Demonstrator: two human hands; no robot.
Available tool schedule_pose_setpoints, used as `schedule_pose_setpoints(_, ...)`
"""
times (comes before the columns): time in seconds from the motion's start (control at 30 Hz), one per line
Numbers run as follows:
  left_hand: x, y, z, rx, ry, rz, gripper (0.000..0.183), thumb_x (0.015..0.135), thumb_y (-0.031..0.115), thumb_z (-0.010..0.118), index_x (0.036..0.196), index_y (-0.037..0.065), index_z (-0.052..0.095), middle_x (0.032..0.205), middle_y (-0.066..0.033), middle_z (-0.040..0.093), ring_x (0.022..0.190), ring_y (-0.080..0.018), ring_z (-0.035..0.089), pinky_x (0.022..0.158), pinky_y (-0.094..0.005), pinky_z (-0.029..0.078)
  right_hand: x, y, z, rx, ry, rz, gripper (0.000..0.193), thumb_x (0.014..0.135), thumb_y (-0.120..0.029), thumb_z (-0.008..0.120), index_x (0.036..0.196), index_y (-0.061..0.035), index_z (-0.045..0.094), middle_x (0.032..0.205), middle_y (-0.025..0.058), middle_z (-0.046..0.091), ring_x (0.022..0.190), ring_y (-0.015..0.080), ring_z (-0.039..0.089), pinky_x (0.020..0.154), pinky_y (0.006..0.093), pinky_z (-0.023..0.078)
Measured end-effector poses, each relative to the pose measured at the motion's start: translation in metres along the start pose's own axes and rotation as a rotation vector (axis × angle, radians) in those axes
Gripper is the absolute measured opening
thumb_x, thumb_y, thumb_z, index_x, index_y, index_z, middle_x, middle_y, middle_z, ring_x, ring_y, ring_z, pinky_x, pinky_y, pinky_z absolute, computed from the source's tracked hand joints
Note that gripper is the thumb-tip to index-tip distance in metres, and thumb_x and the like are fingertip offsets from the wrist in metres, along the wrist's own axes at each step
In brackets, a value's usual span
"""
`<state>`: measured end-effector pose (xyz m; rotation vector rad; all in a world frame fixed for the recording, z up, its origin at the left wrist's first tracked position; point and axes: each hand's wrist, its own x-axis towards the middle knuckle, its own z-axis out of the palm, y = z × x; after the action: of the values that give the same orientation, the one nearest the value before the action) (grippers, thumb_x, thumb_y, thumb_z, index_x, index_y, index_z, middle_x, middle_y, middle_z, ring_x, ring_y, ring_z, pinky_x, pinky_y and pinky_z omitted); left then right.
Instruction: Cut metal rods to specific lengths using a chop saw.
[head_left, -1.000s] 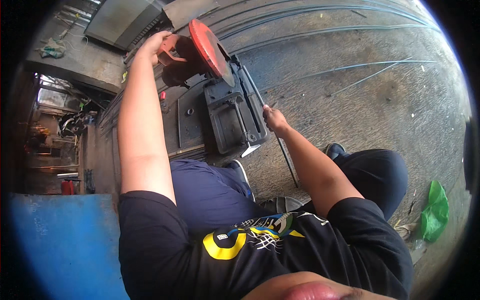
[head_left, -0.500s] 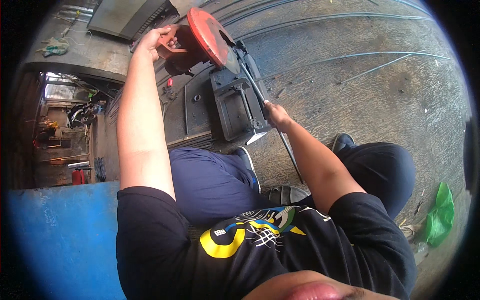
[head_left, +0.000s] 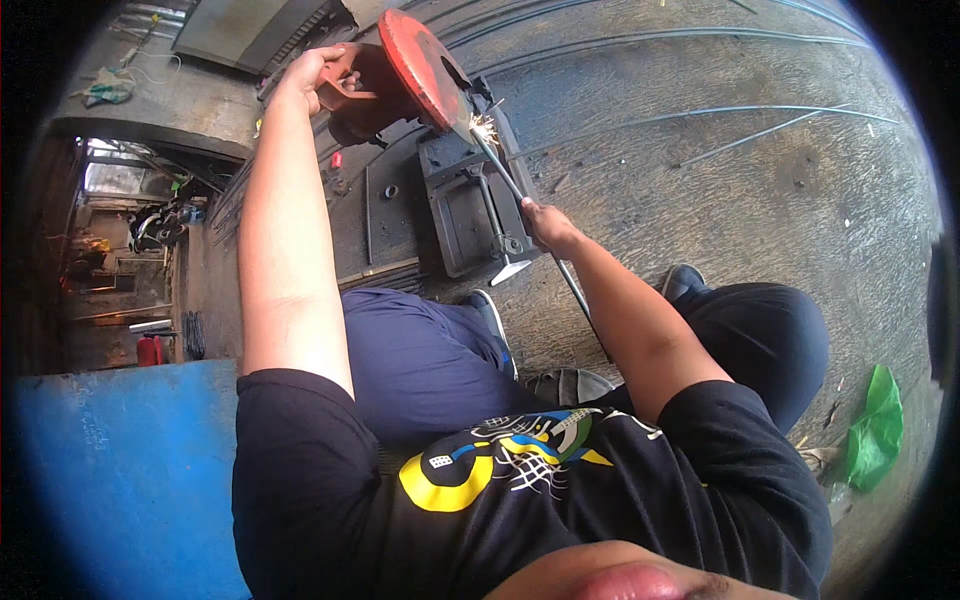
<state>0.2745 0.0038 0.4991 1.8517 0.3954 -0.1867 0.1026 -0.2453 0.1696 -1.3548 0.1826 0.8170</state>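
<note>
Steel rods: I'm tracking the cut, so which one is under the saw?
The rod gripped by the right hand, sparking at the red saw guard; the other rods lie loose on the floor.

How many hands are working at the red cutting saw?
2. The left hand grips the handle of the red saw. The right hand holds the thin metal rod on the saw's base, near the sparks.

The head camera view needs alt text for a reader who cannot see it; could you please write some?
A seated person's left hand grips the handle of a red chop saw while the right hand holds a thin metal rod under its blade, where sparks fly. More rods lie on the floor.
</note>
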Motion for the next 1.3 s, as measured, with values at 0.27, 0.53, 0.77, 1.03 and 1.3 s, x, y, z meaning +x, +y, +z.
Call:
schedule_pose_setpoints(0.27, -0.0008, 0.0013, -0.0004, 0.048, -0.002, -0.003, 0.037, 0.086, 0.023, 0.054, 0.112, -0.004, 0.049, 0.085, -0.0190, 0.060, 0.069, -0.0238, 0.060, 0.065, -0.0332, 0.054, 0.0073, 0.0026, 0.0022, 0.151, -0.100, -0.015, 0.040, 0.097, -0.044, 0.035, 0.069, -0.0158, 0.041, 0.050, -0.0052, 0.029, 0.038, 0.0098, 0.025, 0.037, 0.0288, 0.019)
schedule_pose_setpoints(0.53, -0.0021, 0.0011, 0.0013, 0.009, 0.004, -0.024, 0.028, 0.088, 0.019, 0.051, 0.111, 0.004, 0.053, 0.089, -0.0150, 0.057, 0.072, -0.0222, 0.059, 0.063, -0.0333, 0.054, 0.0038, -0.0010, 0.0059, 0.141, -0.088, 0.004, 0.044, 0.096, -0.047, 0.035, 0.064, -0.0167, 0.038, 0.048, -0.0050, 0.027, 0.037, 0.0101, 0.023, 0.037, 0.0293, 0.019)
schedule_pose_setpoints(0.77, 0.0014, 0.0002, -0.0005, 0.038, 0.022, -0.010, 0.030, 0.087, 0.020, 0.052, 0.112, 0.003, 0.053, 0.091, -0.0155, 0.058, 0.074, -0.0230, 0.059, 0.064, -0.0343, 0.054, 0.0040, 0.0007, 0.0055, 0.170, -0.120, 0.003, 0.043, 0.096, -0.047, 0.034, 0.064, -0.0172, 0.038, 0.048, -0.0057, 0.026, 0.036, 0.0091, 0.022, 0.035, 0.0286, 0.017)
schedule_pose_setpoints(1.03, -0.0024, 0.0016, 0.0028, -0.013, 0.021, -0.035, 0.035, 0.086, 0.021, 0.053, 0.113, -0.001, 0.050, 0.092, -0.0185, 0.059, 0.073, -0.0245, 0.060, 0.064, -0.0348, 0.054, 0.0000, 0.0025, 0.0065, 0.201, -0.106, 0.032, 0.043, 0.096, -0.046, 0.035, 0.065, -0.0175, 0.039, 0.048, -0.0057, 0.026, 0.036, 0.0090, 0.021, 0.035, 0.0282, 0.017)
schedule_pose_setpoints(1.3, 0.0023, 0.0000, -0.0005, -0.025, 0.010, -0.026, 0.027, 0.087, 0.017, 0.051, 0.111, 0.005, 0.054, 0.094, -0.0170, 0.058, 0.076, -0.0245, 0.060, 0.062, -0.0336, 0.054, 0.0008, 0.0068, -0.0009, 0.281, -0.181, 0.048, 0.042, 0.096, -0.045, 0.036, 0.065, -0.0169, 0.039, 0.048, -0.0046, 0.028, 0.035, 0.0098, 0.022, 0.035, 0.0296, 0.015)
